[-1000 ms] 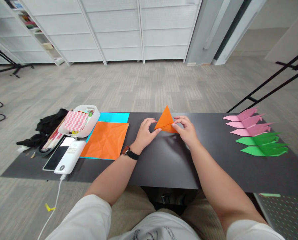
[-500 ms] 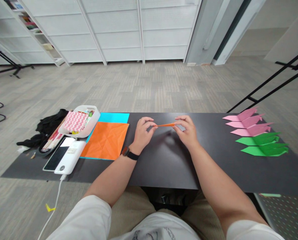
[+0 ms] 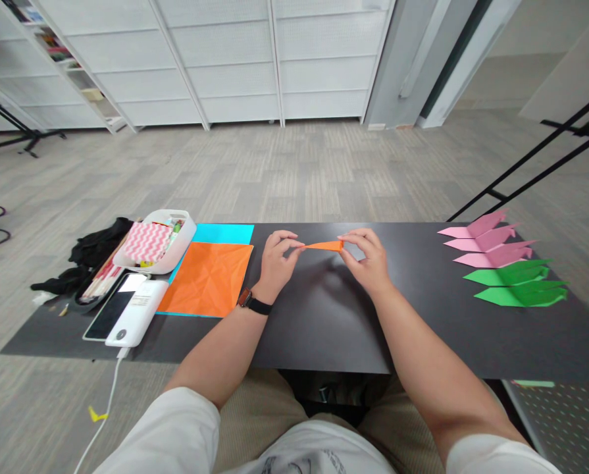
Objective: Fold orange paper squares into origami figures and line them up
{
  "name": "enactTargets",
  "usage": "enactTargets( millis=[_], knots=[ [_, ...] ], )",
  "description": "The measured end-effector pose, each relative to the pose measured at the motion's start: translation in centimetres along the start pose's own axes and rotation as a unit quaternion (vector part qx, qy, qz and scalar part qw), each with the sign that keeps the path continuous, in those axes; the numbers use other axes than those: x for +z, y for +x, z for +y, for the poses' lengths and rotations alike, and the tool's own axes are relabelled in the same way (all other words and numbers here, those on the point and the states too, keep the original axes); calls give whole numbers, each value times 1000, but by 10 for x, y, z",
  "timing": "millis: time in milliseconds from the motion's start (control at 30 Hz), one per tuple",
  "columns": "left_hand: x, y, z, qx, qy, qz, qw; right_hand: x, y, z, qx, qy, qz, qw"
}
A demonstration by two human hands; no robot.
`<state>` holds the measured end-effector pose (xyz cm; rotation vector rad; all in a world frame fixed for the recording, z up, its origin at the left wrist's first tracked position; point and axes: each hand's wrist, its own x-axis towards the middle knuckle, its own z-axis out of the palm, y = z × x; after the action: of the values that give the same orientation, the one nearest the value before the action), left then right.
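A folded piece of orange paper point(image 3: 324, 246) is held just above the dark table, seen nearly edge-on as a narrow wedge. Its thin tip is pinched between the thumb and fingers of my left hand point(image 3: 277, 262), which wears a watch on the wrist. At the thicker end, my right hand point(image 3: 367, 260) grips the same paper with thumb and forefinger. A stack of orange paper sheets point(image 3: 208, 280) lies left of my left hand, with blue paper point(image 3: 228, 233) showing from under it.
Pink folded paper figures point(image 3: 491, 255) and green ones point(image 3: 521, 293) stand in a row on the table point(image 3: 318, 329) at right. At left are a white plastic box point(image 3: 178, 247), a phone point(image 3: 109, 313), a white power bank point(image 3: 137, 313) with a cable, and black cloth point(image 3: 99, 243).
The orange paper was an upright triangle facing me, then tipped to a thin line, and now shows as a wedge pointing left. My left hand has shifted slightly left.
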<state>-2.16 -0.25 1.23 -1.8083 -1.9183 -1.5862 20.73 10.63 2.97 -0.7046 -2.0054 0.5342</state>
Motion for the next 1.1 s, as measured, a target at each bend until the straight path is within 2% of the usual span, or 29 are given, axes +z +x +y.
enactTargets(
  millis=[133,300,800,1100],
  knots=[
    [1,1,-4,-19,-10,14,1000,-3,0,-2,1,-4,10,1000],
    [2,1,-4,-27,-9,7,1000,-4,0,0,19,-16,0,1000],
    [2,0,-7,-8,16,-24,1000,-8,-1,13,-23,-68,-17,997],
    [-1,-1,-8,29,37,-69,997,-9,1,11,-61,-54,-76,994]
  ],
)
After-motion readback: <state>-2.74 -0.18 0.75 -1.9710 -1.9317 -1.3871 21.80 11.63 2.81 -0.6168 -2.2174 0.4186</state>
